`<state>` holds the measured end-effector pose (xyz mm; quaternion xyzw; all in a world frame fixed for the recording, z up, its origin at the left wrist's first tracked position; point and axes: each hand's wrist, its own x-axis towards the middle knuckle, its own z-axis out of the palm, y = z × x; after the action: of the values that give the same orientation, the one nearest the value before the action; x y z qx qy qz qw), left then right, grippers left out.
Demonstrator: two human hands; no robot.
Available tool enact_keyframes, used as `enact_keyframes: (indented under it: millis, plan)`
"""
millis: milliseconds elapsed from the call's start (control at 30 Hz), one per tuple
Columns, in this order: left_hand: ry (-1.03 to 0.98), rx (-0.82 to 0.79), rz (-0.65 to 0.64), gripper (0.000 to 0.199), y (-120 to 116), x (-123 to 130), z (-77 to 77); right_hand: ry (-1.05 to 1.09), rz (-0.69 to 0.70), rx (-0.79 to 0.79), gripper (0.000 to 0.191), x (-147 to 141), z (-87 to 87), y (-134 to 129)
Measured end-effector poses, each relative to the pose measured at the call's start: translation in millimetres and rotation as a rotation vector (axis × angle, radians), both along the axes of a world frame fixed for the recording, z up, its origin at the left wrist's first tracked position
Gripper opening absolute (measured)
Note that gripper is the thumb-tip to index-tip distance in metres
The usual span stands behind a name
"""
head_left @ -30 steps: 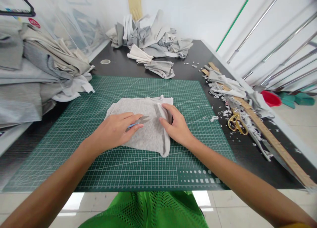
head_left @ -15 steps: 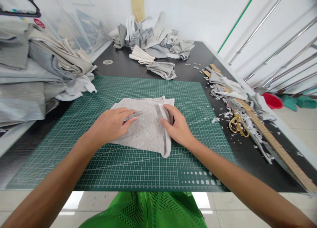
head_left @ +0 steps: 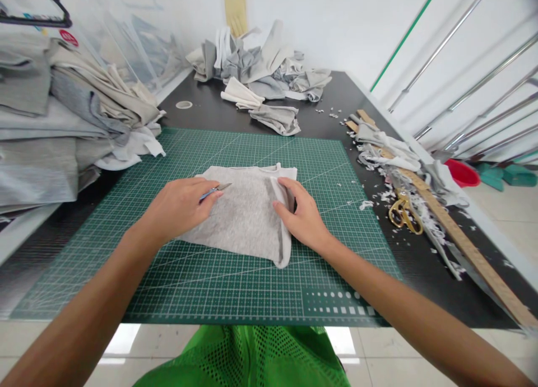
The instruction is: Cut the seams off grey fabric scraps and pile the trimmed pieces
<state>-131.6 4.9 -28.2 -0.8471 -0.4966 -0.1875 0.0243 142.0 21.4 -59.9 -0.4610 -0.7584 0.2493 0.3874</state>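
Note:
A light grey piece of knit fabric lies flat on the green cutting mat, its right edge folded over. Above the cloth's left part, my left hand is closed around small thread snips with a blue handle; the pointed metal tip sticks out to the right, and the rest is hidden in the fingers. At the right edge, my right hand grips the folded fabric between thumb and fingers.
Stacked grey and beige cloth stands at the left. Crumpled fabric pieces and a tape ring lie at the back. Gold-handled scissors, fabric scraps and a long wooden ruler line the right side.
My left hand has moved a little to the left with the snips, showing more of their tip. My right hand and the fabric have hardly moved.

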Motion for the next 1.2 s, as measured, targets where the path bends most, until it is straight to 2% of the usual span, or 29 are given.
enact_keyframes:
  millis: [100,233,333,467,633,867,1067,1200]
  plan:
    - [0.014,0.049,0.033,0.024,-2,2,2.4,0.001,0.004,0.0,0.046,0,0.3,0]
    - [0.011,0.02,-0.017,0.029,-3,4,2.8,0.001,0.006,-0.003,0.047,0,1.3,0]
    - [0.037,-0.057,-0.102,0.03,-5,7,2.6,-0.003,0.004,-0.003,0.047,0,1.3,0]
    - [-0.027,-0.112,-0.248,0.026,-15,17,8.1,-0.008,0.007,0.002,0.047,0,0.0,0]
    - [-0.055,-0.179,-0.355,0.03,-27,32,14.9,-0.004,0.014,0.015,0.047,0,-1.5,0]
    - [-0.02,-0.18,-0.405,0.028,-30,34,10.8,0.0,0.01,0.014,0.047,0,-1.4,0]
    - [-0.013,-0.298,-0.447,0.03,-33,39,11.3,0.002,0.01,0.015,0.046,0,-1.2,0]
    - [0.0,-0.233,-0.427,0.029,-32,38,9.4,0.0,0.001,0.01,0.046,-1,-1.0,1]
